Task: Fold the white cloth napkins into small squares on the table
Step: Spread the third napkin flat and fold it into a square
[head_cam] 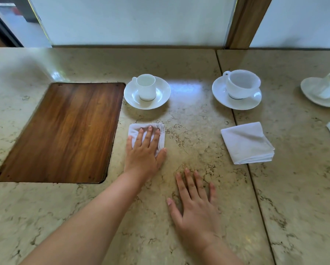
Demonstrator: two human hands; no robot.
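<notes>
Napkin (pixel 135 131) looks fully squared; your left hand (pixel 144 150) presses it flat, fingers spread. Right hand (pixel 195 205) rests open on tabletop (pixel 189 131), holding nothing. Next, prob.: release, check edges.

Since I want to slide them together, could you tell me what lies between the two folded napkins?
Nothing: the head view shows bare marble table between the pressed napkin and the other folded napkin.

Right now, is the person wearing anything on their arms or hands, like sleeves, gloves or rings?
Nothing that shows. The left hand and the right hand are bare: no gloves, rings, watch or bracelet in view. Both forearms are uncovered as far as the picture reaches, so no sleeve is visible. The fingernails are short, with no coloured polish that I can make out.
</notes>
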